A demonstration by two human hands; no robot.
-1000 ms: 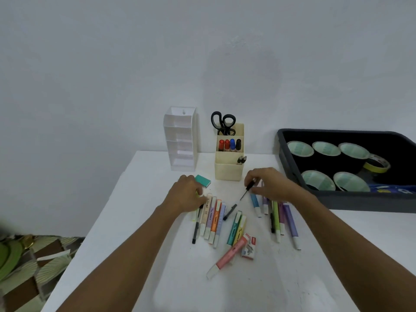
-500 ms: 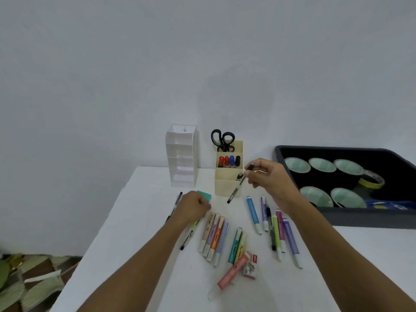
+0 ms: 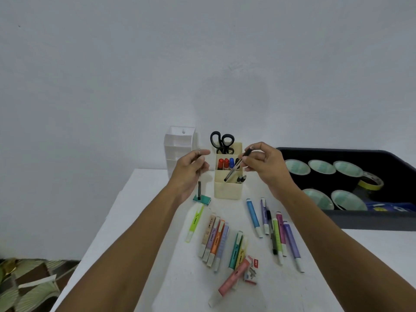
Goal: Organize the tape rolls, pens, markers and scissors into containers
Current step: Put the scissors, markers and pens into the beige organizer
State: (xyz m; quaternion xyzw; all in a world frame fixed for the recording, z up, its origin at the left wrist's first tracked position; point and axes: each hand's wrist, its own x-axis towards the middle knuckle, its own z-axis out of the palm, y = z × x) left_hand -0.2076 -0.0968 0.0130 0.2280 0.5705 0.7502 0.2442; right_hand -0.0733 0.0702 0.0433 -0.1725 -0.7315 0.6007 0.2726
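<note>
While the white surface (image 3: 157, 266) carries loose markers (image 3: 213, 239) across its 6 o'clock half, the black tray (image 3: 382, 219) at 3 o'clock holds the tape rolls (image 3: 297, 166). The cream organizer (image 3: 227, 190) at 12 o'clock contains scissors (image 3: 222, 141). Left hand (image 3: 191, 170), at its 9 o'clock: fingers grasping a black pen (image 3: 199, 190) upright. Right hand (image 3: 265, 165): fingers pinching a second pen (image 3: 234, 171), tip slanting toward 7 o'clock at the organizer's front compartment opening.

Organiser (image 3: 227, 190): cream plastic, smooth, matt. Tray (image 3: 369, 219): black plastic, dull. Table (image 3: 144, 221): white, smooth; scissors (image 3: 221, 141): glossy black plastic handles.
</note>
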